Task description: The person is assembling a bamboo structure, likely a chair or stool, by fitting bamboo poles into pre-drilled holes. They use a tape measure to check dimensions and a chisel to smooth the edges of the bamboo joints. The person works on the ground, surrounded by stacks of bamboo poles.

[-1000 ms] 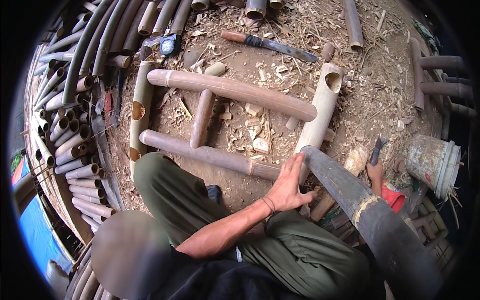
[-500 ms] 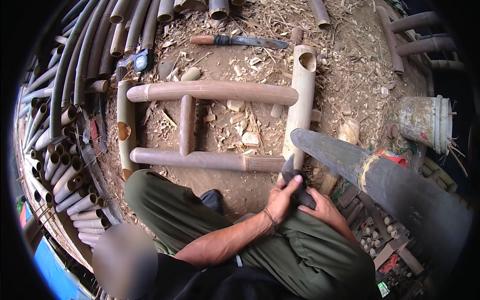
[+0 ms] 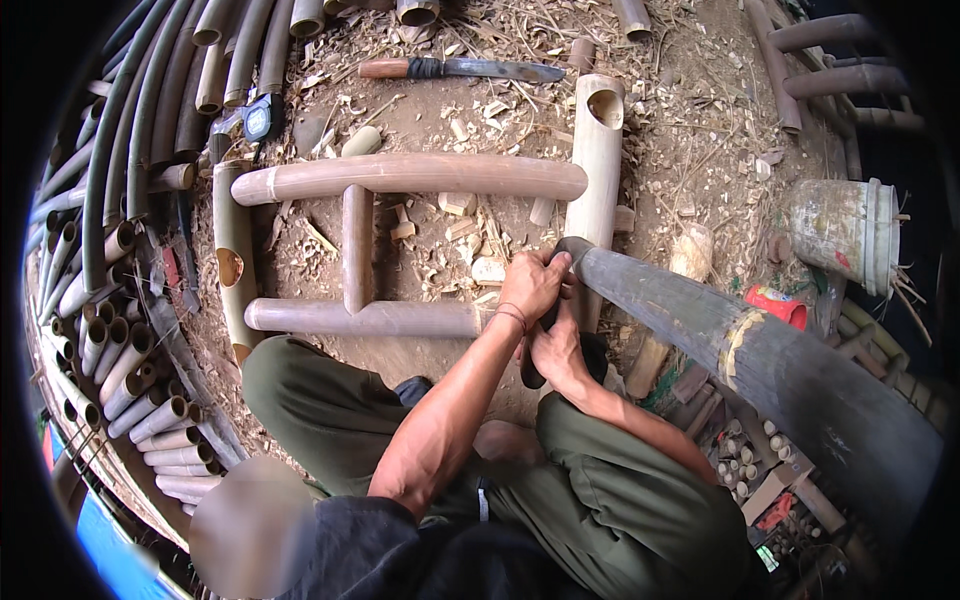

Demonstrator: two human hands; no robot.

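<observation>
Both my hands are closed, one above the other, around a dark knife [image 3: 529,370], most of it covered by my fingers. My left hand [image 3: 535,284] is on the upper part, close to the end of a thick dark bamboo pole [image 3: 690,305]. My right hand [image 3: 560,352] grips lower down, over my bent knee. Beneath and beside them lies a bamboo frame: a pale upright post [image 3: 597,150], a far brown rail [image 3: 410,178], a near rail [image 3: 370,318], a short crosspiece [image 3: 357,250] and a notched left post [image 3: 236,285].
A long knife with a wooden handle [image 3: 384,68] lies beyond the frame. A blue tape measure [image 3: 262,118] sits at the far left, near stacked bamboo poles [image 3: 130,150]. To the right are a dirty white bucket [image 3: 845,228] and a red container [image 3: 777,305]. Wood chips litter the ground.
My hands have moved up and left with the knife, from above my right knee to the frame's right post beside the dark pole's end. The whole view has shifted slightly.
</observation>
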